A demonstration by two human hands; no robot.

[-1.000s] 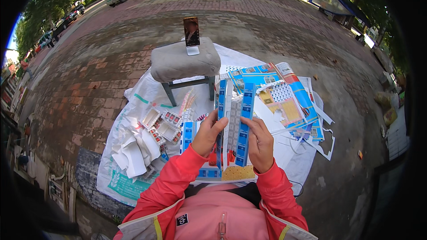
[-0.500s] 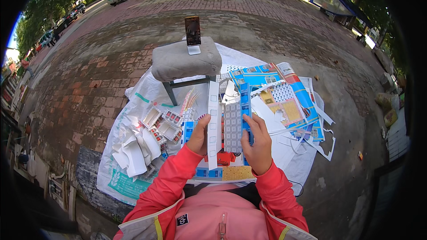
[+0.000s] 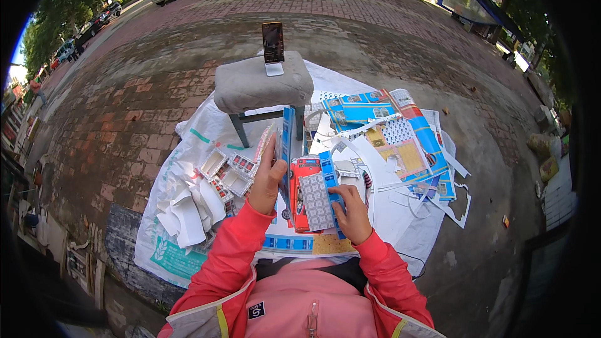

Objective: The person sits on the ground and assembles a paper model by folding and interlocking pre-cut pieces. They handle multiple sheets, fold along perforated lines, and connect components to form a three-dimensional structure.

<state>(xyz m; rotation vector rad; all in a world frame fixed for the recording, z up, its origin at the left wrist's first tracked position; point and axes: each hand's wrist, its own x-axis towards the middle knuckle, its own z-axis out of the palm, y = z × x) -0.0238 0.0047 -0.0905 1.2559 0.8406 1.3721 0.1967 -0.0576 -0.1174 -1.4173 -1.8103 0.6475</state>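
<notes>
Over white sheeting (image 3: 172,178), half-closed left hand (image 3: 266,180) grips 1 blue strip (image 3: 287,144), half-closed right hand (image 3: 352,214) 1 tiled card (image 3: 315,203).

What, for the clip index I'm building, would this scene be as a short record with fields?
Left hand: holds a blue-faced strip, nearly edge-on to the camera
Right hand: holds a blue-and-grey patterned piece
Between hands: red printed vehicle, partly covered
Left side: small open boxes, white paper scraps
Right side: blue printed sheets
Beyond: grey stool bearing a phone on a white stand
Underneath: white ground sheet
</notes>
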